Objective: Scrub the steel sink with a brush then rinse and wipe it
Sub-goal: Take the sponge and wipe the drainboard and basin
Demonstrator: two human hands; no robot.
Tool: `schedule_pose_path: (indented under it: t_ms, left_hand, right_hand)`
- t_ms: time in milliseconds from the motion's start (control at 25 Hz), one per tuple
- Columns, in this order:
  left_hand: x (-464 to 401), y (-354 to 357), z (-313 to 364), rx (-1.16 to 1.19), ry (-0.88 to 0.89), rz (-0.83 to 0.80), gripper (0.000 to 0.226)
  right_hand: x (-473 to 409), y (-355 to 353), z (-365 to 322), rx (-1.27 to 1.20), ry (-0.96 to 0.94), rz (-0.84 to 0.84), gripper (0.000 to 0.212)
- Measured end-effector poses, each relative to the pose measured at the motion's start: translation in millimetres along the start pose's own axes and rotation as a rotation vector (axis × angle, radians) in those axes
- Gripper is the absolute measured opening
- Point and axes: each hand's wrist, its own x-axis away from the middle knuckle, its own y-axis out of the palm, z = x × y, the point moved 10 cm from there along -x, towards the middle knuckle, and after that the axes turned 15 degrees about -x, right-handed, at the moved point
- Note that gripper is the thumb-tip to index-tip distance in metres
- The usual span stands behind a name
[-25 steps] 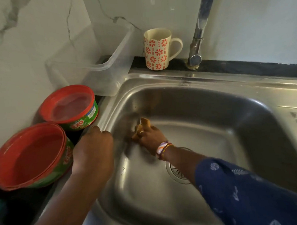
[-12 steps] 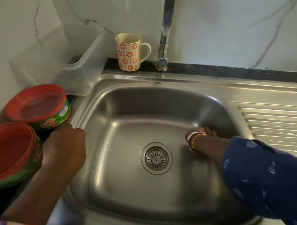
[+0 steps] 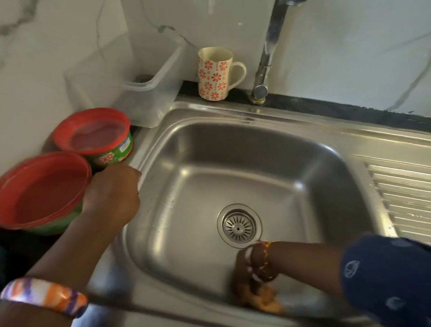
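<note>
The steel sink [image 3: 258, 146] fills the middle of the view, with a round drain strainer [image 3: 239, 226] in its floor. My right hand [image 3: 249, 285] is down at the near wall of the basin, gripping a yellow-orange scrubber [image 3: 270, 303] and pressing it against the steel; hand and scrubber are blurred. My left hand [image 3: 112, 192] rests on the sink's left rim with its fingers curled over the edge. An orange and purple bangle sits on my left wrist. No water runs from the tap [image 3: 271, 42].
Two red-lidded green tubs [image 3: 94, 134] [image 3: 38, 193] stand on the dark counter left of the sink. A clear plastic box [image 3: 142, 92] and a flowered mug [image 3: 214, 74] stand at the back. The ribbed drainboard [image 3: 408, 199] lies to the right.
My right hand carried the scrubber from the basin's far left, across to the right wall, then to the near wall. My left hand stayed on the left rim.
</note>
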Motion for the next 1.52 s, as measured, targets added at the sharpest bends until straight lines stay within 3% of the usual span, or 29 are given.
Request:
schedule_pose_path:
  t_ms: [80, 160, 200, 240, 280, 400, 440, 600, 720, 760, 840, 880, 920, 1000, 1040, 1280, 1400, 1440, 1520]
  left_hand:
    - [1, 2, 1, -0.017, 0.008, -0.009, 0.030]
    - [2, -1, 2, -0.027, -0.017, -0.001, 0.034]
    - [3, -2, 2, -0.023, -0.032, 0.003, 0.036]
    - [4, -5, 3, -0.011, -0.047, 0.008, 0.038]
    - [4, -6, 3, -0.008, -0.051, 0.009, 0.039]
    - [5, -7, 2, -0.017, -0.064, -0.009, 0.042]
    - [6, -6, 1, -0.023, -0.077, -0.016, 0.041]
    - [13, -7, 8, -0.078, -0.086, -0.037, 0.033]
    - [15, -10, 7, -0.035, -0.110, -0.028, 0.032]
    - [16, -12, 5, -0.010, -0.117, -0.019, 0.031]
    - [18, -13, 1, 0.040, -0.128, -0.011, 0.034]
    - [20, -12, -1, 0.093, -0.139, -0.005, 0.034]
    - [21, -11, -5, 0.176, -0.159, 0.011, 0.030]
    - [24, -17, -15, 0.376, -0.231, 0.083, 0.024]
    - [26, -22, -17, 0.431, -0.262, 0.107, 0.027]
    - [23, -17, -2, 0.263, -0.258, -0.056, 0.042]
    - [18, -14, 3, 0.175, -0.213, -0.069, 0.028]
    - [18, -15, 4, 0.146, -0.208, -0.054, 0.024]
    - [18, -20, 10, 0.084, -0.200, -0.015, 0.023]
  right_hand:
    - [-10, 7, -36, -0.101, 0.037, -0.006, 0.023]
    - [-14, 30, -110, 0.650, -0.374, -0.106, 0.047]
    - [-18, 34, -122, 0.929, -0.390, -0.148, 0.058]
    - [-44, 9, -115, 0.485, -0.136, -0.027, 0.050]
    - [-52, 0, -122, 0.376, -0.079, 0.040, 0.043]
    - [-100, -36, -151, 0.474, -0.225, 0.239, 0.034]
    - [-107, -51, -146, 0.404, -0.170, 0.274, 0.038]
    - [-107, -121, -143, 0.545, -0.123, 0.433, 0.033]
    - [-133, -172, -130, 0.207, -0.104, 0.609, 0.019]
    - [-136, -184, -126, -0.019, -0.166, 0.721, 0.013]
    - [-118, -195, -115, -0.602, -0.406, 0.955, 0.022]
    - [-115, -182, -100, -0.929, -0.429, 0.921, 0.026]
    - [-104, -164, -106, -1.150, -0.560, 0.769, 0.030]
    - [-67, -128, -141, -1.259, -0.813, 0.405, 0.038]
    - [-50, -105, -153, -1.175, -0.842, 0.322, 0.042]
    - [-48, -27, -160, -0.314, -0.948, 0.408, 0.031]
    - [-73, 5, -157, 0.401, -0.927, 0.311, 0.030]
    - [-81, 20, -145, 0.717, -0.852, 0.207, 0.023]
    - [-85, 13, -134, 0.992, -0.853, 0.272, 0.021]
